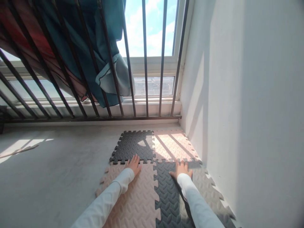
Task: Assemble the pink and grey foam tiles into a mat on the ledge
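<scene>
Puzzle-edged foam mats lie on the floor in front of me. At the far left is a dark grey foam mat (135, 145), with a sunlit pink foam mat (172, 145) beside it. Nearer are a second pink foam mat (140, 199) on the left and a second dark foam mat (165, 190) on the right. My left hand (134, 165) lies open across the seam between the near pink mat and the far dark one. Flat and spread, my right hand (182, 169) rests on the near dark mat, fingertips at the sunlit mat's toothed edge. Neither hand grips anything.
A white wall (228, 110) rises along the mats' right side. Dark metal railing bars (146, 79) stand before the window, with a teal and red cloth (92, 60) hanging behind them. A thin strip (20, 151) lies on the grey floor (54, 177) at left.
</scene>
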